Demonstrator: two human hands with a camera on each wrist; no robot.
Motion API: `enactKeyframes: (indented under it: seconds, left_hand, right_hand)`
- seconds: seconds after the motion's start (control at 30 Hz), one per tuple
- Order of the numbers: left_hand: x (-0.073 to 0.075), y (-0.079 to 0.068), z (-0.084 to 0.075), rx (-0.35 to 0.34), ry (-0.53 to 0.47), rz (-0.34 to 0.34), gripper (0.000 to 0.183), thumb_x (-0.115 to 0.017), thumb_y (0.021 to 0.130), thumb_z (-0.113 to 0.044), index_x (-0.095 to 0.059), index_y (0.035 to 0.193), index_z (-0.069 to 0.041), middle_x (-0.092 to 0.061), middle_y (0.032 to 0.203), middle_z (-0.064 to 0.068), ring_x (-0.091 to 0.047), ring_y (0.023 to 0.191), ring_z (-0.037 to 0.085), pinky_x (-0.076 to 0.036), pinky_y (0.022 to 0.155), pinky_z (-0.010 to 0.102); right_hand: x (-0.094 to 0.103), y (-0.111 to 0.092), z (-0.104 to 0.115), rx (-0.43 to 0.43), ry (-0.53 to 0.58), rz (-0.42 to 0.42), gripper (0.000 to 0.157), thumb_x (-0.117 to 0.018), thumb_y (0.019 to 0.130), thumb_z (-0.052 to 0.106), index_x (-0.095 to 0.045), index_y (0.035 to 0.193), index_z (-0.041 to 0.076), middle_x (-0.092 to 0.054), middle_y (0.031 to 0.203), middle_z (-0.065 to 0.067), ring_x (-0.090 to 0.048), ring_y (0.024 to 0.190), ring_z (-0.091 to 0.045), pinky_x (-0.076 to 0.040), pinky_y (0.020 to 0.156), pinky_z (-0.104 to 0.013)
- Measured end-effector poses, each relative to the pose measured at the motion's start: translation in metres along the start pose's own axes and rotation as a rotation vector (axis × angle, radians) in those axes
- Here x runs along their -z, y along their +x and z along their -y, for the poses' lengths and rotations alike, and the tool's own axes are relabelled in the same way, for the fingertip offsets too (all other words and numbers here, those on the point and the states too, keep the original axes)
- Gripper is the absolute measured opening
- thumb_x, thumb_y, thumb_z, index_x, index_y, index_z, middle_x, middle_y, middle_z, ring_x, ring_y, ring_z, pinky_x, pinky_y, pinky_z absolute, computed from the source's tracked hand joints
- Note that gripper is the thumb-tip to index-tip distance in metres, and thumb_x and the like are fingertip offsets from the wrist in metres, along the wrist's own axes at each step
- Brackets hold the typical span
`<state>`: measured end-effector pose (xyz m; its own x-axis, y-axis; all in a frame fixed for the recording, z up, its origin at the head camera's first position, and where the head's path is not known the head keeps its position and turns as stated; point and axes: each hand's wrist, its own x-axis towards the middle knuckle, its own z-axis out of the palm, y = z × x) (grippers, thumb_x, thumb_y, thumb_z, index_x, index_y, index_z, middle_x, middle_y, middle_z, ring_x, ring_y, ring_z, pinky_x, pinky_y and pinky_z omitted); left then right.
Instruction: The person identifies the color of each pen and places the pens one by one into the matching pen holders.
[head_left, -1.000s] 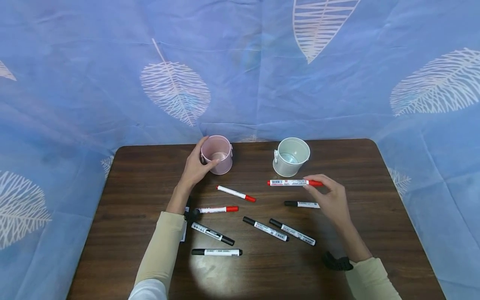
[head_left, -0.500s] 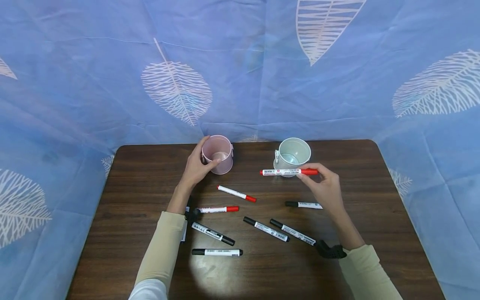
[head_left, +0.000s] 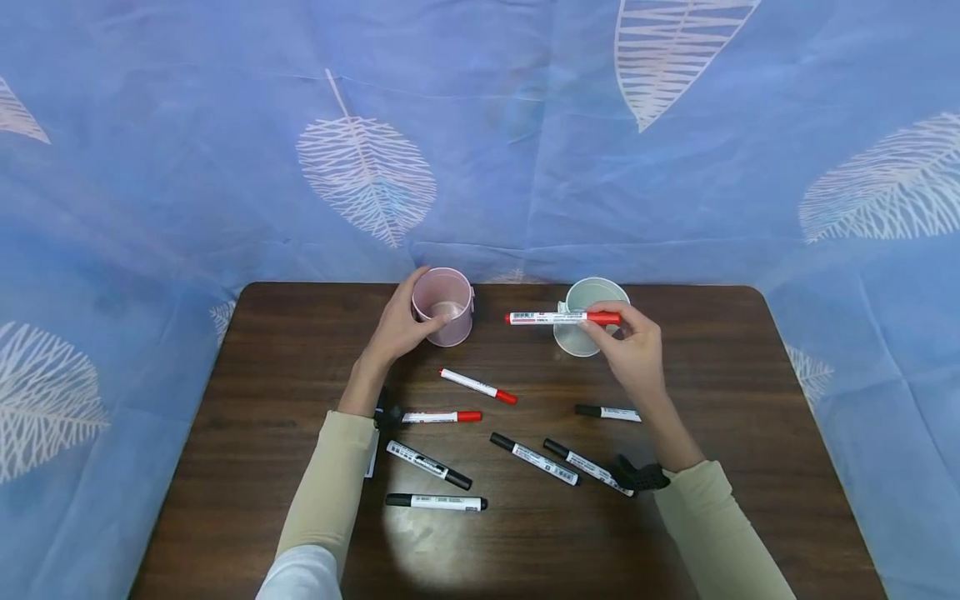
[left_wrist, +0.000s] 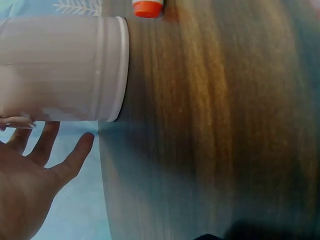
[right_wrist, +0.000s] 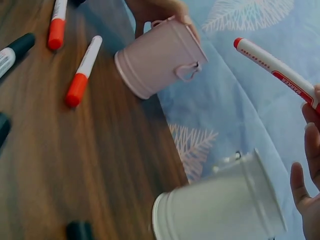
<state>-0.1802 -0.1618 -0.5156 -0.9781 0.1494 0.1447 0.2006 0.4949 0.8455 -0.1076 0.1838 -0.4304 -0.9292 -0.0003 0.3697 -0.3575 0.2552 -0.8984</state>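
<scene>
My left hand (head_left: 400,327) grips the small pink bucket (head_left: 456,329), which stands upright near the table's back edge. Its thumb lies at the rim and its fingers are around the far side. In the right wrist view the pink bucket (right_wrist: 162,57) shows a side handle. My right hand (head_left: 633,354) pinches a red-capped marker (head_left: 546,318) by its cap, held level in the air. From the head camera, that marker passes across the pale green bucket (head_left: 573,343). The right wrist view puts the marker (right_wrist: 277,74) above both bucket rims.
Two red-capped markers (head_left: 480,387) lie on the brown table (head_left: 750,400) before the pink bucket. Several black-capped markers (head_left: 536,459) are spread nearer the front. One black-capped marker (head_left: 607,412) lies beside my right forearm. A blue leaf-print cloth (head_left: 480,167) hangs behind the table.
My right hand has carried the red-capped marker up and to the left, from in front of the pale green bucket to across it. My left hand stays on the pink bucket.
</scene>
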Motion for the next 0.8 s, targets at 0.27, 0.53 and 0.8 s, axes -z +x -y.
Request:
enactKeyframes:
  seconds: [0.27, 0.53, 0.8]
  left_hand:
    - [0.001, 0.005, 0.005, 0.001, 0.046, -0.001, 0.091, -0.085, 0.079, -0.029, -0.035, 0.154, -0.021, -0.039, 0.153, 0.009, -0.041, 0.137, 0.027, -0.033, 0.110, 0.049]
    - [0.004, 0.005, 0.006, -0.043, 0.054, -0.005, 0.094, -0.084, 0.079, -0.030, -0.031, 0.156, -0.023, -0.039, 0.154, 0.010, -0.039, 0.138, 0.028, -0.032, 0.111, 0.052]
    - [0.004, 0.004, 0.004, -0.034, 0.033, 0.023, 0.090, -0.086, 0.079, -0.028, -0.036, 0.154, -0.025, -0.046, 0.142, 0.014, -0.047, 0.128, 0.030, -0.037, 0.105, 0.053]
  right_hand:
    - [-0.018, 0.016, 0.003, -0.029, 0.057, -0.032, 0.020, -0.076, 0.083, -0.004, -0.070, 0.102, -0.010, -0.068, 0.092, 0.011, -0.057, 0.096, -0.016, -0.047, 0.088, -0.030]
    - [-0.030, 0.030, 0.008, -0.043, 0.012, -0.031, 0.020, -0.077, 0.085, 0.003, -0.073, 0.102, -0.005, -0.070, 0.096, 0.000, -0.060, 0.093, -0.013, -0.048, 0.082, -0.028]
    - [-0.043, 0.045, 0.011, -0.041, 0.011, -0.015, 0.022, -0.079, 0.084, 0.006, -0.073, 0.102, -0.006, -0.069, 0.087, 0.011, -0.062, 0.084, -0.007, -0.046, 0.069, -0.023]
